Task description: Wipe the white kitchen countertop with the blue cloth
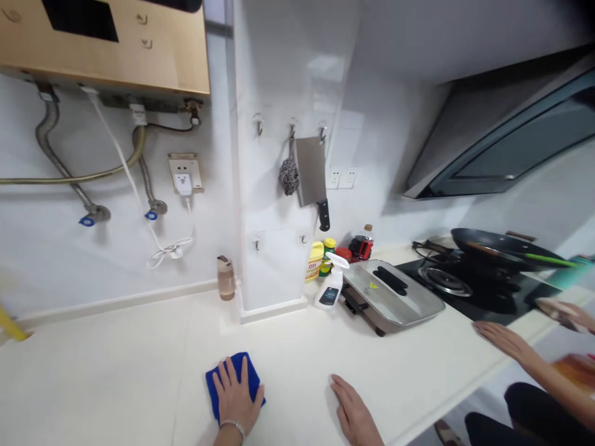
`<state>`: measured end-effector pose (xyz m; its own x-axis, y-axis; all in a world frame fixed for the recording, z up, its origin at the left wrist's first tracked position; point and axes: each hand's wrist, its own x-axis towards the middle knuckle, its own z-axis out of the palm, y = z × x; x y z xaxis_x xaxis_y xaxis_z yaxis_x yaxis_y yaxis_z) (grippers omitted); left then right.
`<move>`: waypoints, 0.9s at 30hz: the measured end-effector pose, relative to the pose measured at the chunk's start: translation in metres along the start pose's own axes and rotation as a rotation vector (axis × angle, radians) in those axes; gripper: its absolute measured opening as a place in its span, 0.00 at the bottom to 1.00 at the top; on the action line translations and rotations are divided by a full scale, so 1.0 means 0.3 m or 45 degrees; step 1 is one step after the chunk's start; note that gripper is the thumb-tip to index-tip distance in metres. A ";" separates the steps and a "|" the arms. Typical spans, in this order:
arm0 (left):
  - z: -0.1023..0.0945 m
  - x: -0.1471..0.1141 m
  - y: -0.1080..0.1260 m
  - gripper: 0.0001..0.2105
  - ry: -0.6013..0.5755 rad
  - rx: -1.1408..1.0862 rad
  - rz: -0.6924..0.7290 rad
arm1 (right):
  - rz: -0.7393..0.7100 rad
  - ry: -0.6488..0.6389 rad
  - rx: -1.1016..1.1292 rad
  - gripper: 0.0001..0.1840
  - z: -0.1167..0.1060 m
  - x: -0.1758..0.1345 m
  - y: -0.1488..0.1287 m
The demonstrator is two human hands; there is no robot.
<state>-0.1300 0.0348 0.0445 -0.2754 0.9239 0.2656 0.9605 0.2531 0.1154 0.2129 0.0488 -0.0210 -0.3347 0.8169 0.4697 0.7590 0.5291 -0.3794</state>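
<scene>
A small, bright blue cloth [235, 384] lies flat on the pale worktop [139, 359] near its front edge, roughly square and slightly rumpled, largely covered by the left hand [236, 396] pressing down on it with fingers spread.

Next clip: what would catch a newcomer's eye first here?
The blue cloth stands out on the pale counter, with the left hand flat on top of it and the right hand resting bare beside it. On the white column behind hangs a cleaver next to a steel scourer. At the right edge, another person's hand rests near the black hob.
</scene>
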 end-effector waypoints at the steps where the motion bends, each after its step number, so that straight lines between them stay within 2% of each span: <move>1: -0.004 0.004 0.005 0.34 -0.020 -0.011 0.031 | -0.005 0.005 -0.010 0.26 0.003 0.000 0.001; 4: 0.004 -0.005 0.015 0.35 -0.066 -0.054 0.128 | -0.007 0.026 -0.028 0.26 0.010 -0.002 0.005; 7: 0.058 -0.061 0.039 0.37 -0.088 -0.124 0.280 | 0.040 0.045 0.007 0.25 0.015 -0.012 -0.001; 10: 0.138 -0.150 0.107 0.39 -0.132 -0.208 0.470 | 0.166 0.130 0.030 0.23 0.037 -0.037 -0.025; 13: 0.196 -0.215 0.210 0.34 -0.191 -0.275 0.603 | 0.292 0.261 0.019 0.21 0.068 -0.061 -0.064; 16: 0.210 -0.210 0.298 0.32 -0.265 -0.379 0.811 | 0.334 0.329 -0.004 0.21 0.080 -0.062 -0.098; 19: 0.199 -0.161 0.343 0.37 -0.262 -0.456 0.967 | 0.320 0.334 -0.051 0.20 0.070 -0.046 -0.113; 21: 0.189 -0.135 0.343 0.39 -0.220 -0.467 1.002 | 0.305 0.317 -0.058 0.21 0.059 -0.040 -0.113; 23: 0.175 -0.126 0.309 0.40 -0.198 -0.461 1.047 | 0.294 0.316 -0.049 0.21 0.051 -0.046 -0.110; 25: 0.152 -0.134 0.235 0.41 -0.232 -0.444 1.088 | 0.282 0.328 -0.031 0.22 0.048 -0.064 -0.109; 27: 0.115 -0.149 0.121 0.42 -0.295 -0.411 1.078 | 0.266 0.336 -0.008 0.23 0.048 -0.083 -0.108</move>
<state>-0.0814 0.0127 0.0037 0.5592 0.8072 0.1892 0.7707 -0.5902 0.2402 0.1887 0.0147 -0.0320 -0.0162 0.8196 0.5728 0.7996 0.3545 -0.4847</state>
